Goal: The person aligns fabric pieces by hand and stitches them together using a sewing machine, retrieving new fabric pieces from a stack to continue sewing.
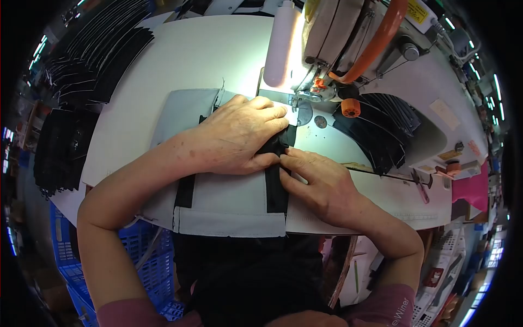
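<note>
On the mauve right sleeve (388, 306), the letters "Winer" could be read, preceded by what looked like an "e"; any earlier part was hidden by the fold. Small print was carried by the yellow label (417, 13) on the sewing machine (463, 98), but its words could not be made out. No wording could be read on the pale sticker (446, 113) on the machine's arm.

Two bare hands: left (239, 133), palm down, fingers forward; right (318, 182), fingers angled inward, fingertips meeting left thumb. Both elbows were bent outward.
</note>
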